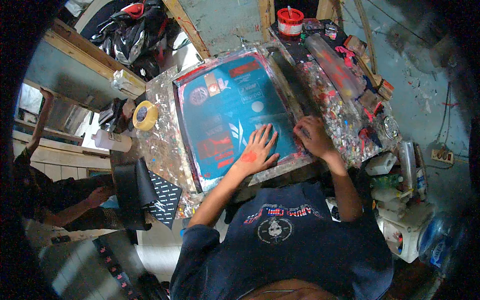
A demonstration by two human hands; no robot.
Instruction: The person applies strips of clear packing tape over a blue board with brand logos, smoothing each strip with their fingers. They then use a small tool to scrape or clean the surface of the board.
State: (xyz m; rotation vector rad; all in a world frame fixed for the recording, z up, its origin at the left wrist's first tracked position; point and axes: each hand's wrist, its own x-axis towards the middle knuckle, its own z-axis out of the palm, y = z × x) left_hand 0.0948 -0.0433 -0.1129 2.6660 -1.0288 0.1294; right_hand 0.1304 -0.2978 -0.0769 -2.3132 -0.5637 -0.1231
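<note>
A wooden-framed screen printing screen [240,112] with blue-green mesh and several stencil designs lies on the paint-stained table in front of me. My left hand [258,148], with a red mark on its back, rests spread on the lower right of the mesh. My right hand [313,137] is at the frame's right side, its fingers curled; whether something small is between them I cannot tell. A small brownish piece with a red mark [212,84] lies on the upper part of the mesh.
Left stand a tape roll [145,115] and a plastic bottle [111,140]. A person [86,202] holds black sheets [133,183] at the table's left edge. A red-lidded tub [290,21] stands at the back. A clear sheet or tube [335,67] and paint-stained blocks [370,102] lie right.
</note>
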